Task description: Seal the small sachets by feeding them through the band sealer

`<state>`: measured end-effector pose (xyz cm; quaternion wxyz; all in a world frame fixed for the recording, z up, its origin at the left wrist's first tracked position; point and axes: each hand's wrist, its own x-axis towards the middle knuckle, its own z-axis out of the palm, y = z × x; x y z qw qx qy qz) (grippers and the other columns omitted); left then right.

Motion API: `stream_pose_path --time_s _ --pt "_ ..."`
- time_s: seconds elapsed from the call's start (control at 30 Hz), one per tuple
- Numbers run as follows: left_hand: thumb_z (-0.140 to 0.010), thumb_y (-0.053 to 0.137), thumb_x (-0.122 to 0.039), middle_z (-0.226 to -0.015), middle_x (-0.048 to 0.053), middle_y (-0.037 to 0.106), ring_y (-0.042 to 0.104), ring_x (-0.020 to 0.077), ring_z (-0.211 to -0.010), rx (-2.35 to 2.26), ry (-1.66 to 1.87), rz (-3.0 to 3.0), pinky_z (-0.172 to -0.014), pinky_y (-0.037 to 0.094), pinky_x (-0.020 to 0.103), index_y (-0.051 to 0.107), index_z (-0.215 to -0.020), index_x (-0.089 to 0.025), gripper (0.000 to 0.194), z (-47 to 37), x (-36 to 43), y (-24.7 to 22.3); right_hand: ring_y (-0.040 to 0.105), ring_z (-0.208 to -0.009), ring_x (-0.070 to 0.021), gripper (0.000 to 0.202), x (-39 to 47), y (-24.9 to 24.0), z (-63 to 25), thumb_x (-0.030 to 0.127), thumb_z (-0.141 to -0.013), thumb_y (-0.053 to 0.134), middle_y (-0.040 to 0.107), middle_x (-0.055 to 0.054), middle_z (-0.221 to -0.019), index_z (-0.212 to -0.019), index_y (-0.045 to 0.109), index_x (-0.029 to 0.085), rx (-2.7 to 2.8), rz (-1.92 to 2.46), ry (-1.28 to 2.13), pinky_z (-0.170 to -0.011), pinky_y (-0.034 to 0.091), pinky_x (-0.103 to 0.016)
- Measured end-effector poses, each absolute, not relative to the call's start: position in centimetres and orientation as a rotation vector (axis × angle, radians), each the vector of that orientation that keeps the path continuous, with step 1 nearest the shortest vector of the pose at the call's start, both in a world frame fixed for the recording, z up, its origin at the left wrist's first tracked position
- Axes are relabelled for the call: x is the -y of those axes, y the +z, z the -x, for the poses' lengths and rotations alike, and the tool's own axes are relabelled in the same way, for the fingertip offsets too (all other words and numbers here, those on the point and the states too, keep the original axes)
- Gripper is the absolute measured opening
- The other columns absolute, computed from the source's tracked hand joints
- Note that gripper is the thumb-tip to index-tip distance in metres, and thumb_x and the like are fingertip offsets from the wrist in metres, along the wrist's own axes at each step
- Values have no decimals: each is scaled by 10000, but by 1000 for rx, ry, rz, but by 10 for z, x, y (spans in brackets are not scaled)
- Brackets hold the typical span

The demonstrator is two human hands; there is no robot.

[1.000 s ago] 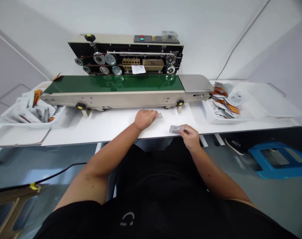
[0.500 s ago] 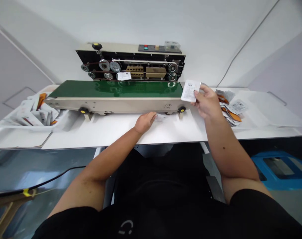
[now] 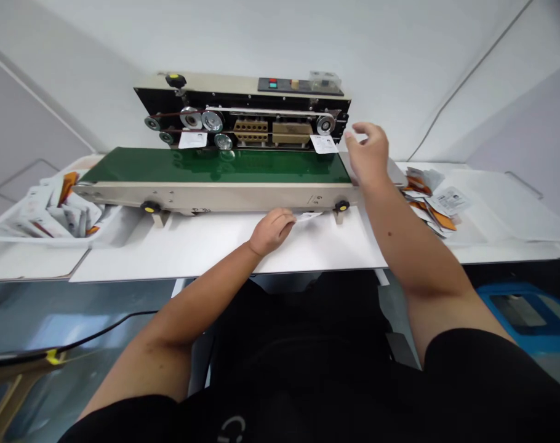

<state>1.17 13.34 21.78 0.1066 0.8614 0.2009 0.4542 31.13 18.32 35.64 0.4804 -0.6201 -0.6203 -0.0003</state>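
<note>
My left hand (image 3: 273,231) is closed on a white packet (image 3: 308,216) in front of the machine, low over the white tabletop. Beside the machine's right end, my right hand (image 3: 367,144) is raised with thumb and fingers apart and nothing between them. Just left of it, a white printed packet (image 3: 324,144) hangs at the right rollers of the sealing machine (image 3: 243,101). Another white packet (image 3: 192,139) hangs at the left rollers. Below both runs the green conveyor belt (image 3: 224,167).
At the left, a white bin (image 3: 127,224) holds several white and orange packets. More packets (image 3: 434,203) lie in a white tray (image 3: 483,224) at the right. The table's front edge (image 3: 215,275) runs beneath my forearms. A blue object (image 3: 515,326) stands lower right.
The packet from my right hand is now at the machine's right rollers, and that hand has opened. The packet at the machine has moved left along the rollers. My left hand still holds its packet.
</note>
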Motion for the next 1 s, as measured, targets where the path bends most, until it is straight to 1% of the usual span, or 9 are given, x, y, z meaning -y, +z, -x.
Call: stream_pose_path --time_s 0.1,0.17,0.27,0.4,0.5,0.67,0.77,0.9,1.0 --pt "-1067 602 -437 -919 80 728 699 180 -812 -635 1270 -2134 -767 581 319 633 -1162 -171 284 -16 -136 213 694 -1078 -267 420 -114 333 -288 519 -1065 494 681 -135 -1226 -1276 711 228 1585 1470 -171 -845 603 -403" --pt "-1022 660 -542 -796 27 697 647 136 -637 -586 1130 -1830 -623 538 261 580 -1202 -168 423 -20 -141 209 698 -939 -242 358 -76 315 -272 479 -1044 534 735 -109 -1110 -1166 761 231 1745 1455 -62 -815 580 -389" --pt "-932 756 -609 -716 -6 677 613 111 -539 -482 897 -1584 -542 502 227 548 -1172 -168 544 -25 -144 207 663 -774 -218 266 -50 294 -257 411 -977 637 763 -70 -912 -1083 793 223 1917 1560 159 -743 522 -367" --pt "-895 801 -590 -729 12 699 611 106 -533 -471 824 -1545 -521 483 217 553 -1118 -161 543 -26 -140 212 628 -679 -183 215 -52 293 -258 376 -953 665 744 -29 -775 -983 816 225 2053 1666 494 -633 415 -308" --pt "-896 802 -570 -739 11 695 619 107 -559 -470 858 -1581 -537 478 216 550 -1106 -165 521 -23 -137 216 618 -640 -173 220 -53 309 -267 392 -938 681 718 -15 -702 -927 836 236 2029 1654 549 -618 408 -302" --pt "-905 777 -568 -758 3 681 617 115 -593 -476 851 -1657 -561 479 226 547 -1140 -173 514 -19 -137 217 722 -860 -249 336 -68 340 -291 511 -863 744 792 -66 -942 -1035 837 238 1636 1433 457 -705 560 -355" --pt "-914 761 -555 -758 5 680 604 112 -603 -493 816 -1710 -590 483 236 565 -1112 -171 475 -19 -137 217 730 -893 -240 381 -103 356 -308 547 -870 709 772 -86 -1026 -1069 776 230 1367 1284 548 -675 601 -352" --pt "-913 752 -547 -751 5 688 598 111 -606 -527 780 -1757 -617 488 241 582 -1086 -172 447 -18 -138 218 705 -803 -166 181 -160 367 -327 355 -830 721 726 -36 -957 -940 638 239 1141 1252 656 -652 601 -291" --pt "-915 746 -537 -751 6 694 605 113 -613 -538 776 -1780 -629 485 242 593 -1083 -171 430 -17 -139 217 668 -731 -138 228 -196 367 -335 167 -736 699 684 -2 -865 -906 567 241 1048 1346 683 -609 569 -252"
